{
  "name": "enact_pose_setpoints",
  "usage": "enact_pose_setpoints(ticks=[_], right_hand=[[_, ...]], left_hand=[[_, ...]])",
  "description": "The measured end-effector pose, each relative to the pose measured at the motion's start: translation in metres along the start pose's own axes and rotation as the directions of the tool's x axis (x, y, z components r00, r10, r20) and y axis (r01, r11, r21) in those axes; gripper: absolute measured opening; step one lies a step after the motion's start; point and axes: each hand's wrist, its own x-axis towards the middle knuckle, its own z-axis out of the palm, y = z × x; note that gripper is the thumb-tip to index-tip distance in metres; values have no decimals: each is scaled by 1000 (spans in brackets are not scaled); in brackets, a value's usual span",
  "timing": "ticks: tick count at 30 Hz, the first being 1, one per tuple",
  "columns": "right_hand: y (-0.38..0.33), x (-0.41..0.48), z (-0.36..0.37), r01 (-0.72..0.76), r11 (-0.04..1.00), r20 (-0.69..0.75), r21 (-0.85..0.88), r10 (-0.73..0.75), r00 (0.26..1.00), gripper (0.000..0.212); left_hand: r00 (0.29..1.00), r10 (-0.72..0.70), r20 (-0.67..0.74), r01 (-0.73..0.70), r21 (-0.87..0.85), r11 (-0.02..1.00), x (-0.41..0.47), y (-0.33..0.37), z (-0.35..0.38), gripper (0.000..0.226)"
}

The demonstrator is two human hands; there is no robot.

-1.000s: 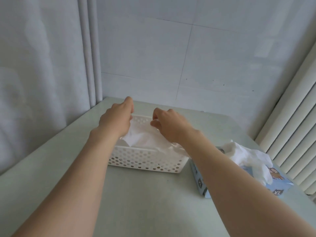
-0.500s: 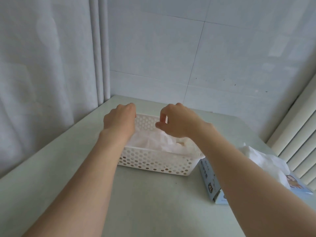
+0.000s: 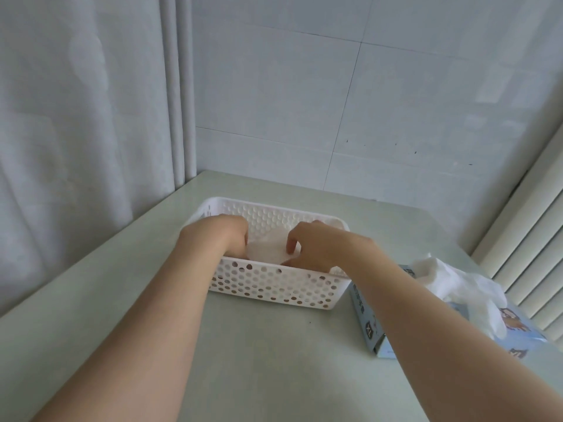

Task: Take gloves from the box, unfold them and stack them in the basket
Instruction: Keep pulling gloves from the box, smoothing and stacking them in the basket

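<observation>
The pale surface (image 3: 268, 354) bears the white basket (image 3: 274, 284) around my left grip (image 3: 219, 236) and right grip (image 3: 316, 245), with the box (image 3: 367, 327) just to their right.

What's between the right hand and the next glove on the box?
Only the right wall of the white basket: the right hand sits inside it, fingers curled on the stacked glove. The next glove lies uncovered atop the glove box.

Left hand (image 3: 219, 236), right hand (image 3: 320, 245) extended (both curled).

Left hand (image 3: 222, 236) and right hand (image 3: 323, 245) touch the white glove (image 3: 265, 252) inside the perforated basket (image 3: 274, 287), beside the glove box (image 3: 365, 318).
</observation>
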Motion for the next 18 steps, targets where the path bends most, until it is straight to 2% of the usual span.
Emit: enact_pose_setpoints(ticks=[1, 3, 6, 8, 12, 15, 18], right_hand=[[1, 1, 0, -3, 1000, -50, -16, 2, 999, 57], [1, 1, -1, -9, 998, -131, -68, 0, 991, 51], [-2, 0, -1, -19, 990, -148, -141, -2, 989, 39], [-1, 1, 1, -17, 990, -182, -140, -9, 983, 29], [0, 2, 2, -27, 989, -169, -146, 2, 986, 13], [-4, 2, 0, -45, 992, -204, -114, 21, 979, 6], [-8, 4, -6, -79, 994, -350, -81, 45, 936, 8]], left_hand=[[1000, -9, 13, 9, 12, 1000, 3, -1, 1, 44], [999, -28, 45, 27, 22, 999, 6, 0, 2, 45], [998, -34, 60, 32, 35, 999, 8, -1, 3, 40], [1000, -21, 17, 21, 37, 999, 5, 0, 0, 33], [999, -29, -40, 33, 91, 995, 3, 1, -3, 39], [998, -42, 46, 36, 126, 991, 2, 2, -3, 40], [995, -40, 94, 30, 100, 995, 3, 4, -4, 35]])
